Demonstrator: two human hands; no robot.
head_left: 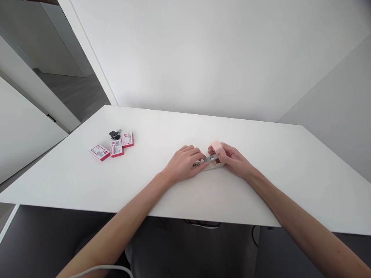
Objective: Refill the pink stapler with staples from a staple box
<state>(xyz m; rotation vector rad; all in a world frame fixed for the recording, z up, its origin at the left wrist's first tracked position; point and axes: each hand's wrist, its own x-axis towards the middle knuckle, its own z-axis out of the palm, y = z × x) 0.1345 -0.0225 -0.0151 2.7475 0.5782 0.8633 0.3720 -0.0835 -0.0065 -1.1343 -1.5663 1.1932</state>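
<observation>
Nearest to me, under the front edge of the flat white bench (261,162), a pale cable (101,268) curves across the dark floor, and both my bare forearms reach out over that edge.

My two hands meet near the middle of the bench, a little right of centre, over a small pale pink and cream stapler (215,154) that rests on the bench top. My left hand (184,164) lies knuckles up just left of the stapler, its fingertips curled in against a thin grey metal strip of staples (206,160) that sits at the stapler's open channel. My right hand (233,158) is closed around the right end of the stapler, thumb on top by the raised pink lid, holding it steady. The hands are close together, almost touching across the stapler.

Well to the left of the stapler and slightly farther back, three small red and white staple boxes (116,146) lie flat in a loose row on the bench. Just behind them, touching or nearly so, is a little black binder clip (115,134).

Beyond the bench's far edge stands a plain white wall (217,54).
</observation>
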